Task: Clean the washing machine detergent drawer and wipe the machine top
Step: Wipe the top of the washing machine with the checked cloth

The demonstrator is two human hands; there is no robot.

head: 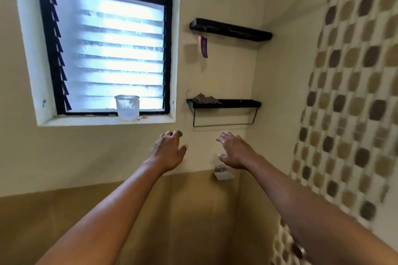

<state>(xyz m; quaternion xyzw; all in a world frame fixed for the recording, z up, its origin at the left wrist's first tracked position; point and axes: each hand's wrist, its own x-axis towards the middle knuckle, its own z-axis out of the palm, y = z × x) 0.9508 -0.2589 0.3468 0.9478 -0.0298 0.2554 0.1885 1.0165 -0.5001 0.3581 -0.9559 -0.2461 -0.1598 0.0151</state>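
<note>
- My left hand and right hand are both raised toward the wall. The fingers are loosely spread and a little curled, and neither hand holds anything.
- The washing machine and its detergent drawer are nowhere in my view, so I cannot tell where they stand or how dirty they are. My guess is that the cleaning has not begun.
- A checked cloth lies on the lower shelf, just above my hands. If that is what I want, a careless grab could drag it off the edge and drop it.
- The shelf looks thin, with a light wire frame under it. Pulling down on it could bend it or work it loose from the wall.
- A clear cup sits on the window sill, to the left of my left hand. A wide sweep of that arm could knock it off.
- A small white fitting sticks out of the wall under my right hand, and my wrist could catch it as I lower my arm.
</note>
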